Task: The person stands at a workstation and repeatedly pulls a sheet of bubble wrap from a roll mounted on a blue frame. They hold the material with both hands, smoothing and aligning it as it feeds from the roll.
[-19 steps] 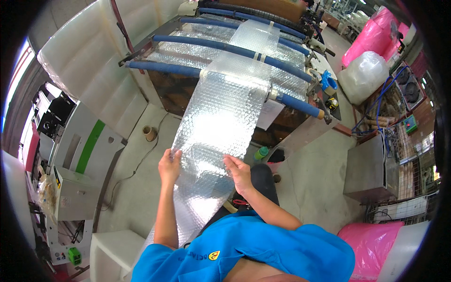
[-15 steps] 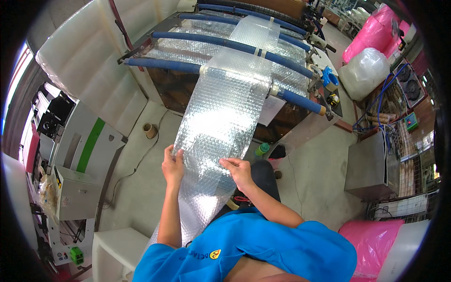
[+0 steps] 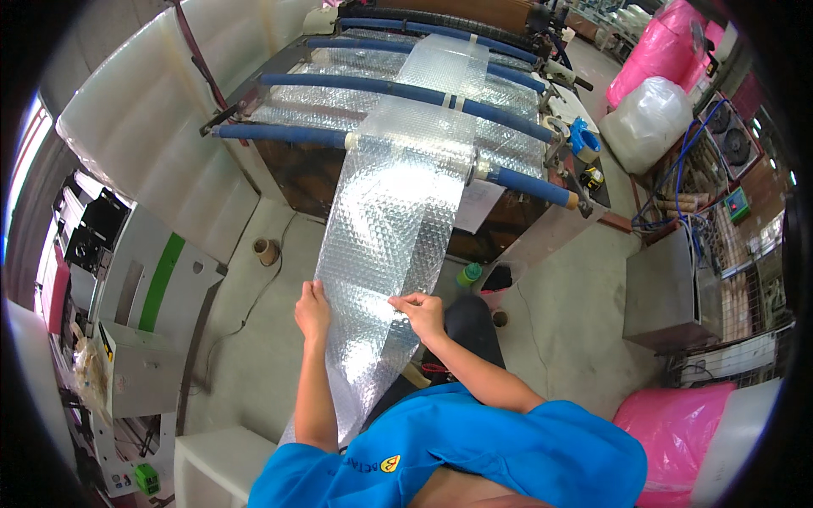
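Note:
A long strip of silvery bubble wrap runs from blue rollers down across my lap. My left hand is closed on the strip's left edge, its fingertips at the rim. My right hand pinches the bubble wrap between thumb and fingers, where a lengthwise edge or fold shows right of the middle. Between my hands the sheet is spread, its shiny surface crossed by glare. Its lower end passes down to the left, past my left forearm.
Ahead stands a frame with several blue rollers. Blue tape lies on its right side. A green bottle stands below. A cardboard core and cable lie on the floor at left, near a white-and-green machine. Pink rolls are at right.
The view has shifted slightly. My left fingers have drawn together at the edge of the bubble wrap. My right hand keeps its pinch and sits slightly lower and further left.

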{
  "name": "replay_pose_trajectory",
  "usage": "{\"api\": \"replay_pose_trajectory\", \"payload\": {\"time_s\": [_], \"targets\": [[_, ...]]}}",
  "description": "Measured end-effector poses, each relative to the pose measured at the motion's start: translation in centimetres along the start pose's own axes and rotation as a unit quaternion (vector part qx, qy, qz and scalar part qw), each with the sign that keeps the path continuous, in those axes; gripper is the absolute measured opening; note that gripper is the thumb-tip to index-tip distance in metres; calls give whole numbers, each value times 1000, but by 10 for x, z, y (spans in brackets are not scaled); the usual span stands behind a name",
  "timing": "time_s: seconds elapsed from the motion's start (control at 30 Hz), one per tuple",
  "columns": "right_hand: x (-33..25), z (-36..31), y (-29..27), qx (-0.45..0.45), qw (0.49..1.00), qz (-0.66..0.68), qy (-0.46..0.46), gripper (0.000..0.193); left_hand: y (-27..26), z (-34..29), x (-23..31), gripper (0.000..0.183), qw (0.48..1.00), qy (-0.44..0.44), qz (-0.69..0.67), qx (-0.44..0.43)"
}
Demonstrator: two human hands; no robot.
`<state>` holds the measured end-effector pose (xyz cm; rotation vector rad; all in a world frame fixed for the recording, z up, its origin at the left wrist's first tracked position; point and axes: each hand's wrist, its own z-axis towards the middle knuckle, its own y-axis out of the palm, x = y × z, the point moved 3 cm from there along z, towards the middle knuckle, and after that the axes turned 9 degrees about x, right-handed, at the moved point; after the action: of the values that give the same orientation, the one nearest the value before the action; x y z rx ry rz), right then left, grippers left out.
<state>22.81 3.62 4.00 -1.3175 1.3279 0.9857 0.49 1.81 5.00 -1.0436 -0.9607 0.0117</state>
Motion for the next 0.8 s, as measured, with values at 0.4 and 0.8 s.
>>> {"api": "replay_pose_trajectory", "payload": {"time_s": [0.4,0.8], "targets": [[11,18,-2,34,994,-92,-50,24,58,5,-33,32,997,57,35,24],[31,27,-3,42,993,-91,-62,24,73,5,-36,35,999,50,15,0]]}}
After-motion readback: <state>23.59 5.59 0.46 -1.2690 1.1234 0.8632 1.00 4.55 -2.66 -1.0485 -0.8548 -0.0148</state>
